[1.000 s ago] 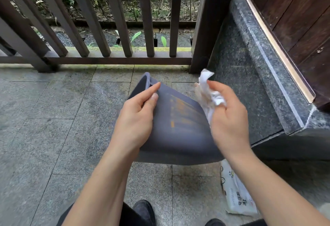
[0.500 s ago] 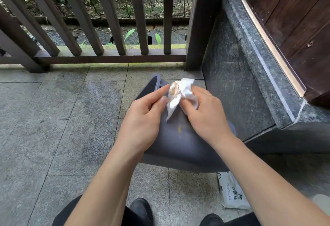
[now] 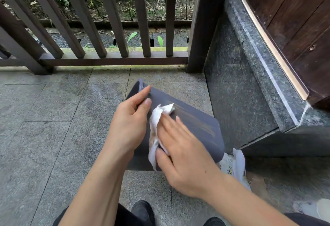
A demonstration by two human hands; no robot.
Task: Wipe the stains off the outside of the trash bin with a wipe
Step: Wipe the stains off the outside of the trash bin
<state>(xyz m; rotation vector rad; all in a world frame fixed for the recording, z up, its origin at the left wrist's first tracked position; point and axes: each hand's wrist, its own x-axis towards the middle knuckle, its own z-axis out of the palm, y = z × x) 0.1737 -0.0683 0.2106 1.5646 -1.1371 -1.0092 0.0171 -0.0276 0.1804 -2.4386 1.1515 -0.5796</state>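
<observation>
The wipe [image 3: 157, 127] is no longer held up by the rim of the trash bin [image 3: 196, 118] but is pressed on its side by the straight fingers [image 3: 171, 123] of the right hand [image 3: 185, 156] — stains [image 3: 205, 129] are still left.

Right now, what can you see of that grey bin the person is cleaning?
The trash bin is dark grey, smooth like plastic, with rounded corners and a raised rim. It is tipped over, rim pointing away. Orange-brown streaks smear its upper side. The left hand grips it near the rim; the right hand presses a white wipe on it.
</observation>
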